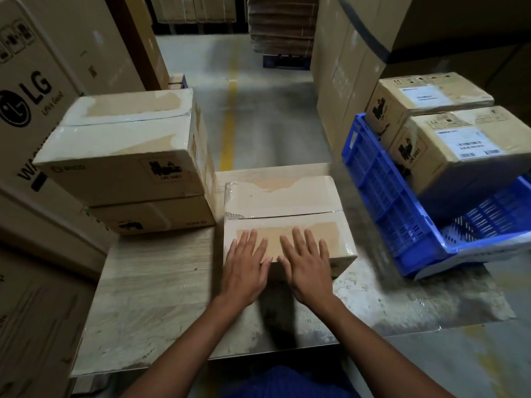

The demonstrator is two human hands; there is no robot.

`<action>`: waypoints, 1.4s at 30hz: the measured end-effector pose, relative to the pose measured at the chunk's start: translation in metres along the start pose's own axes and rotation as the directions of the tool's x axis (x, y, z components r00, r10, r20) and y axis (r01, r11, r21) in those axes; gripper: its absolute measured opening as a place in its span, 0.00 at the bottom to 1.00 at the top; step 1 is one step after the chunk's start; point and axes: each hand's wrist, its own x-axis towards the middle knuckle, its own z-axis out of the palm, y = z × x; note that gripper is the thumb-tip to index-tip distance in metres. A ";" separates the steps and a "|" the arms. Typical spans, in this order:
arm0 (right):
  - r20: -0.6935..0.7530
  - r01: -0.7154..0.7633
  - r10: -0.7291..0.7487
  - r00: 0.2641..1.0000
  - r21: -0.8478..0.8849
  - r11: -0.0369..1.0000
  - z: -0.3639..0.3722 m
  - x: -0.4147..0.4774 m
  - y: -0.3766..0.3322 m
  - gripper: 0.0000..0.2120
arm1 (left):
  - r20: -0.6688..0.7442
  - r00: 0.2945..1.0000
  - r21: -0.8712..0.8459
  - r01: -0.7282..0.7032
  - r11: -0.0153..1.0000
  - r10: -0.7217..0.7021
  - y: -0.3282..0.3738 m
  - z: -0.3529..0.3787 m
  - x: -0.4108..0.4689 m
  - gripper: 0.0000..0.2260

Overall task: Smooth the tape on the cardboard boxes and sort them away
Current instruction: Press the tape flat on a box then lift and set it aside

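Hands: your left hand (244, 271) and right hand (309, 272) lie flat, fingers spread, on the box (284, 196).
Table (149, 282) left edge: stacked boxes (120, 150).
Right edge: blue crate (382, 196).

Both hands flat on taped cardboard box (284, 202), worn table (149, 297).
Left hand (244, 271) and right hand (309, 271) lay side by side, fingers straight and spread, on the near half of the box top; clear tape (287, 215) ran along the centre seam beyond the fingertips. Left of it stood a stack of two boxes (123, 145). To the right, a tilted blue crate (382, 202) held two labelled boxes (465, 145). LG carton (26, 96) at far left.
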 end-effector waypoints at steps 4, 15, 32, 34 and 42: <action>0.067 0.011 -0.007 0.998 -0.071 0.997 -0.013 0.009 0.001 0.29 | 0.039 0.999 0.027 -0.013 1.000 0.012 -0.003 -0.005 0.010 0.28; 0.176 0.153 -0.136 0.975 -0.087 0.984 -0.020 0.047 0.010 0.35 | 0.173 0.984 0.151 0.025 0.988 -0.051 -0.002 -0.013 0.045 0.31; 0.155 0.018 0.001 0.988 -0.124 0.992 -0.058 0.087 0.044 0.38 | 0.332 0.937 0.162 0.061 0.985 -0.112 -0.016 -0.049 0.108 0.58; 0.284 0.079 -0.051 0.957 -0.087 0.993 -0.060 0.103 0.050 0.47 | 0.425 0.902 0.140 0.015 0.990 -0.074 -0.019 -0.048 0.124 0.64; 0.395 0.255 -0.182 0.901 -0.141 0.957 -0.067 0.135 0.042 0.54 | 0.489 0.863 0.142 -0.220 0.965 0.125 -0.012 -0.043 0.150 0.64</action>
